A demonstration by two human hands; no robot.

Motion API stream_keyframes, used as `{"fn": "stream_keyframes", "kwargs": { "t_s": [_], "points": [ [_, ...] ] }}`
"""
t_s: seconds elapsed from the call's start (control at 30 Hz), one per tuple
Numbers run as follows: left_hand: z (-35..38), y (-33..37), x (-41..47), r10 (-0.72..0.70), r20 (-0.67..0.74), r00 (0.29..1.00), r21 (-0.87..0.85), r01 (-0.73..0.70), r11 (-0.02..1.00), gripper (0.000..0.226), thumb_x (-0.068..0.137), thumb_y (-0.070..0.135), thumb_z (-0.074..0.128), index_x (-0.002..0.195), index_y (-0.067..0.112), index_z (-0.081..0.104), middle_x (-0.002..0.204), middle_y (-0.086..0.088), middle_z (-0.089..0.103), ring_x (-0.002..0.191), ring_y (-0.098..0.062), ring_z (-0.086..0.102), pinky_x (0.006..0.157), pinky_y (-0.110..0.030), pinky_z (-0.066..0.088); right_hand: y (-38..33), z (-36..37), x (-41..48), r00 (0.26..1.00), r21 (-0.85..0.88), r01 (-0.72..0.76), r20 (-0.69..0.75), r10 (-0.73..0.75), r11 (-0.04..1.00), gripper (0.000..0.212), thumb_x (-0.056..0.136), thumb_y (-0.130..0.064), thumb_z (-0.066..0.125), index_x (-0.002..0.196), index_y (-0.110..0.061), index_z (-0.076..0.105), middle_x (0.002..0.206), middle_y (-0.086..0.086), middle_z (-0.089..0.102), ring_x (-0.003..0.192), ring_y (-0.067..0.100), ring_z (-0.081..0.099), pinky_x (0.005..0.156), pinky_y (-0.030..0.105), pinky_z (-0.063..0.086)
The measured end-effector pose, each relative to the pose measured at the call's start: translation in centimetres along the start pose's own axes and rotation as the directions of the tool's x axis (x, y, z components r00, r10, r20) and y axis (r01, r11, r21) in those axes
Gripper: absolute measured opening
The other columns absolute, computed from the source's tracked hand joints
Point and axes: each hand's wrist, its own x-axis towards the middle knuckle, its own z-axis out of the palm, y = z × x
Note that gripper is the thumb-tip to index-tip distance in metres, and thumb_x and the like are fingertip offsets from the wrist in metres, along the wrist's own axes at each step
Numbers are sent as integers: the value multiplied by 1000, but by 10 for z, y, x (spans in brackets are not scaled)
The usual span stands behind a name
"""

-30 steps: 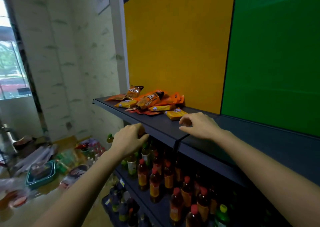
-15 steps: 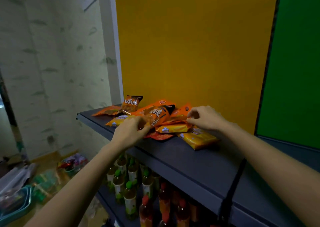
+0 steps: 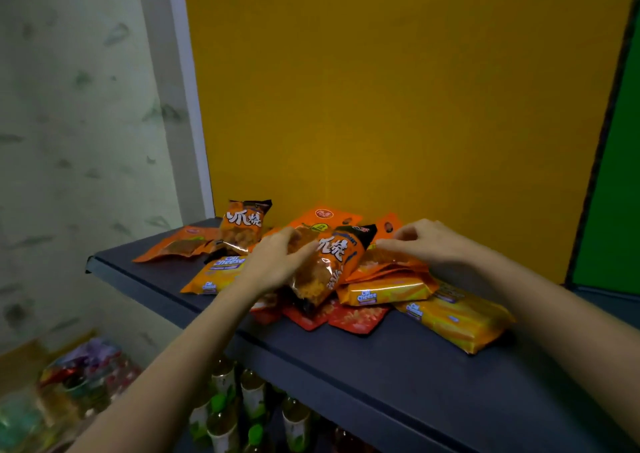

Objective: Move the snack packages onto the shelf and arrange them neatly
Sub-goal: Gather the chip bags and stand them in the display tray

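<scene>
Sorting step, by my read: every snack pack in view is already on the shelf (image 3: 381, 366), heaped toward its left end, none lined up yet. Nearest, under the front edge, are bottles (image 3: 252, 397) on a lower level; their labels are too dark to read. Closest to the front edge of the heap are the red packets (image 3: 353, 317), lying flat with print I can't make out. On and beside them are three yellow packs marked "Cal Cheese": right pack (image 3: 457, 317), middle pack (image 3: 384, 291), left pack (image 3: 214, 274). Small print under the brand is illegible. Left hand (image 3: 273, 265) has its fingers wrapped round the chip bag (image 3: 329, 265), which sits tilted on top of the heap with big white "爪烧" on it. Right hand (image 3: 426, 241) looks to be pinching the top edge of an orange pouch (image 3: 384, 262) lying just behind the middle pack. A second chip bag (image 3: 244, 222) with the same characters stands near the back left corner, a flat orange pack (image 3: 176, 243) lies at the left edge, and the rear pouch (image 3: 325, 217) has a round white logo I can't read. The yellow panel (image 3: 381, 106) is behind it all. Next move likely calls for lifting the held bag clear, grouping like with like, and setting rows square to the front edge. Loose foil bags will slide, so peel from the top.
</scene>
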Motion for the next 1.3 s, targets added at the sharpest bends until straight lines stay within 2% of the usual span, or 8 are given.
{"fn": "stream_keyframes", "kwargs": {
  "t_s": [0.2,0.4,0.6,0.77,0.87,1.0,1.2,1.3],
  "points": [
    [-12,-53,39,109,-37,993,-56,-111,992,34,91,40,53,102,10,63,103,-5,66,92,-21,60,82,-40,50,-41,36,18,983,-29,-171,69,172,985,97,48,-89,41,107,-17,67,105,4,69,98,20,61,84,31,46],
    [-26,-116,67,82,-162,983,-109,-100,989,26,89,33,57,101,11,63,99,-7,67,92,-24,61,79,-41,51,-66,60,42,972,80,-236,4,237,968,111,44,-90,51,133,-25,45,134,2,52,124,27,48,107,44,36],
    [-29,-175,109,-146,-136,980,-69,138,988,52,87,39,59,118,-1,48,121,-21,49,113,-34,47,93,-47,44,-75,73,52,930,273,-308,-117,349,911,58,67,-54,74,106,-19,50,107,2,60,90,15,56,66,26,43],
    [-27,-194,130,-329,214,920,-264,378,887,75,81,48,64,131,0,35,135,-21,46,121,-36,48,87,-39,42,-83,72,52,921,429,-285,-125,369,857,49,70,-43,76,102,-24,44,89,-8,58,77,4,56,57,22,38],
    [-25,-199,138,-311,300,902,-465,423,778,55,77,40,72,115,5,52,123,-18,58,106,-30,59,84,-37,48,-87,68,50,905,498,-278,-151,397,822,54,67,-43,78,108,-21,50,88,-4,62,76,9,57,58,25,39],
    [-29,-200,146,-255,433,865,-548,477,687,26,73,29,76,86,14,60,85,-6,66,71,-16,61,54,-26,44,-89,63,46,869,555,-285,-194,455,781,58,65,-51,75,109,-17,58,101,2,63,93,18,55,70,30,38],
    [-38,-194,156,-109,384,917,-712,369,597,34,76,9,73,108,10,61,99,-15,68,79,-25,67,65,-33,53,-91,59,38,814,685,-193,-288,504,703,67,68,-51,73,122,-15,57,124,7,59,117,26,51,93,39,40],
    [-57,-178,162,-36,196,980,-783,179,596,32,75,7,73,103,15,61,91,-8,68,67,-14,68,60,-29,56,-91,52,30,793,747,-111,-332,512,656,56,75,-43,72,119,-11,59,112,9,69,96,22,64,84,35,47]
  ]
}}
